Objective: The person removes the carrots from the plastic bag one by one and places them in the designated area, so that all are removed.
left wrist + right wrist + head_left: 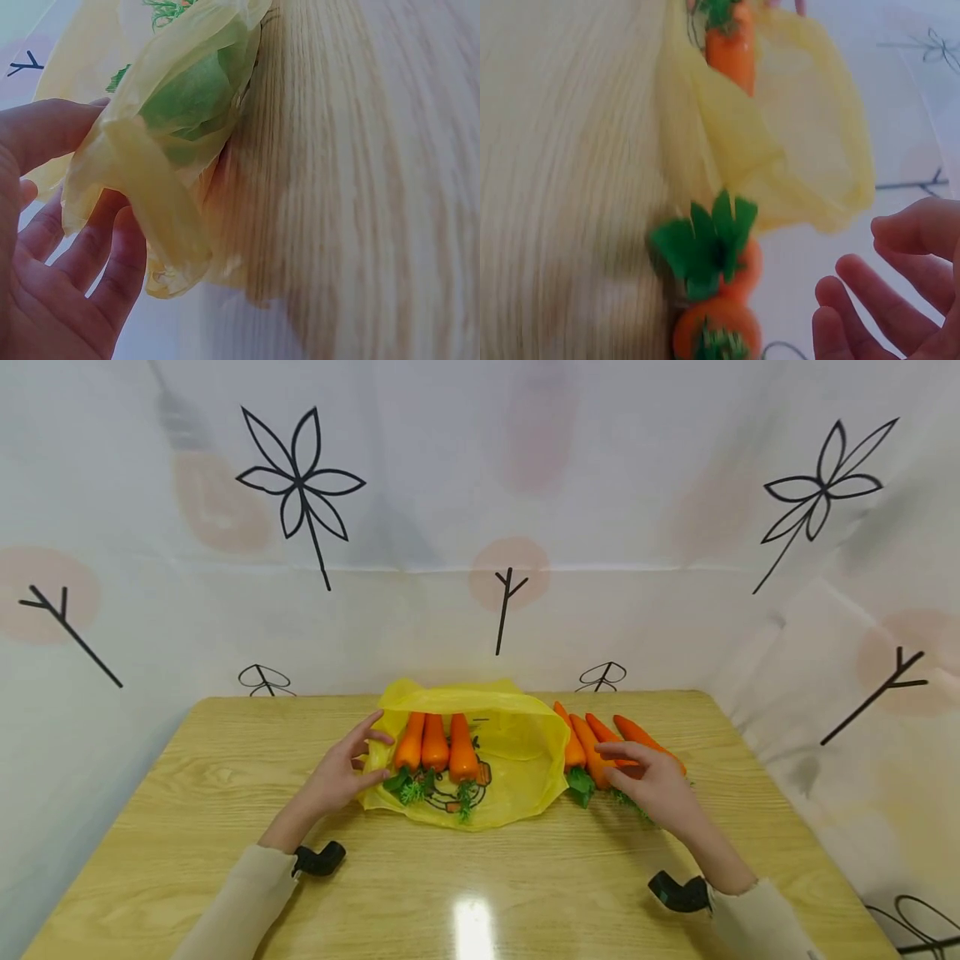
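A yellow plastic bag [525,777] lies on its side with its mouth facing me. Inside it, three orange carrots [435,743] lie side by side, green tops toward the mouth. At the bag's left edge, my left hand [341,772] holds the plastic between thumb and curled fingers; the left wrist view shows a loose fold of bag [161,202] over the fingers. My right hand [656,785] hovers over several more carrots [592,752] beside the bag, its fingers spread and partly hiding them. In the right wrist view nothing lies between its fingers [877,292].
The wooden table [480,877] reaches to a pale curtain [420,627] printed with leaves and twigs, which hangs behind and along both sides. A black wrist mount [321,858] sits on my left wrist, and another mount [678,892] on my right.
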